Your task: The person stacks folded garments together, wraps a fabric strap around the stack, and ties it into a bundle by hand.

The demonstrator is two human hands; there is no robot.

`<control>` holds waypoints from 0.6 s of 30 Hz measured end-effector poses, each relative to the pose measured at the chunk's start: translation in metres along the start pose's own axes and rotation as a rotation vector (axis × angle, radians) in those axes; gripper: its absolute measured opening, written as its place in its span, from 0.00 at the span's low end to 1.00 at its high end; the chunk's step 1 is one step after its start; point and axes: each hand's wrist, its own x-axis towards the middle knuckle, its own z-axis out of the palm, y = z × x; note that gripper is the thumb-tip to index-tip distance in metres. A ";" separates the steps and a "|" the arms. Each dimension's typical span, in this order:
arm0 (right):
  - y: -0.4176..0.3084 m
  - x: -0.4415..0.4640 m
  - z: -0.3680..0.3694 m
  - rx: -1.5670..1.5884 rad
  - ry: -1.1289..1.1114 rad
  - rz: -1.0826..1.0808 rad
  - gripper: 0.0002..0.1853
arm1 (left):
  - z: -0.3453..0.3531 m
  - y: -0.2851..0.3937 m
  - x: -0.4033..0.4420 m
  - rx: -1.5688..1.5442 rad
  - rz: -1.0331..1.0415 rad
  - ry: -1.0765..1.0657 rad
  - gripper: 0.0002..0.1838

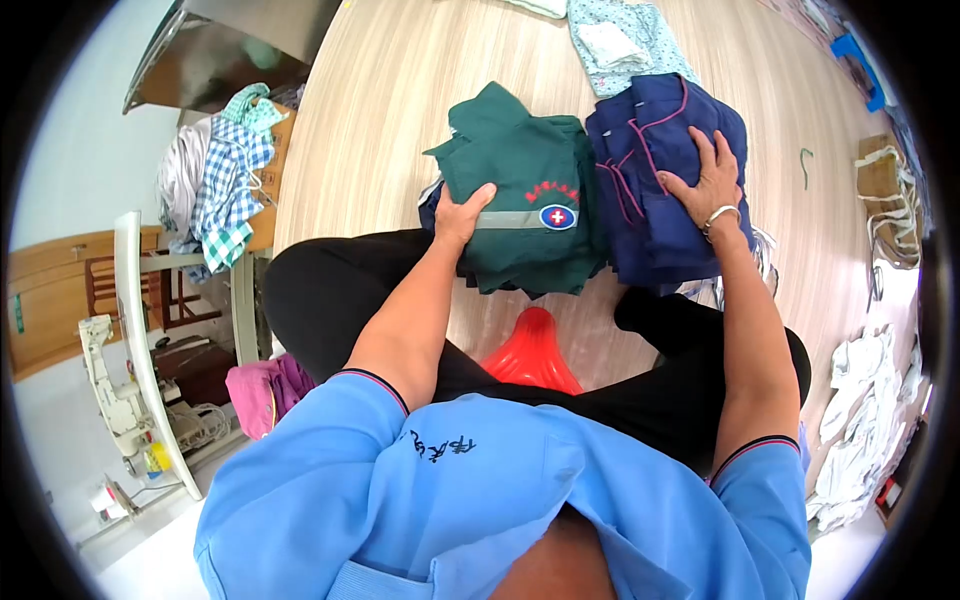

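Observation:
A dark green folded uniform shirt (525,140), with red lettering, a grey stripe and a round blue cross badge, tops a stack on the wooden table. My left hand (460,215) grips its left edge, thumb on top and fingers hidden at the side. Touching it on the right is a pile of folded navy garments (640,225) with pink piping. My right hand (712,185), wearing a bracelet, lies on this pile with its fingers spread. Darker cloth peeks out under the green shirt.
Light patterned cloth (625,45) lies beyond the stacks. A red plastic bag (535,350) sits between my legs. To the left are checked garments (230,180) and a sewing machine (110,390); white cloth (860,420) lies to the right.

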 end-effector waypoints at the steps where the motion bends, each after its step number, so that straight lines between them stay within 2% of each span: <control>1: -0.003 -0.001 0.000 -0.003 -0.009 0.010 0.47 | 0.000 -0.001 0.002 0.003 0.022 0.000 0.42; 3: -0.009 -0.002 -0.003 0.000 -0.014 0.029 0.47 | 0.000 0.001 0.001 0.013 0.049 -0.006 0.39; 6: -0.011 0.002 -0.008 -0.002 -0.075 0.085 0.47 | 0.011 0.015 -0.008 0.251 0.057 0.093 0.51; 7: -0.011 0.002 -0.008 0.002 -0.089 0.088 0.47 | 0.013 0.024 -0.015 0.355 -0.014 0.100 0.56; 11: -0.018 -0.002 -0.012 -0.028 -0.127 0.103 0.46 | 0.015 0.045 -0.020 0.551 -0.065 0.057 0.63; 12: -0.020 -0.001 -0.014 -0.051 -0.139 0.110 0.46 | 0.014 0.052 -0.019 0.544 -0.051 0.062 0.63; 14: -0.019 0.001 -0.018 -0.059 -0.155 0.110 0.46 | 0.010 0.061 -0.020 0.725 -0.121 0.025 0.65; 18: -0.009 0.006 -0.023 0.046 -0.214 0.100 0.44 | -0.004 0.073 -0.020 0.610 -0.023 -0.067 0.62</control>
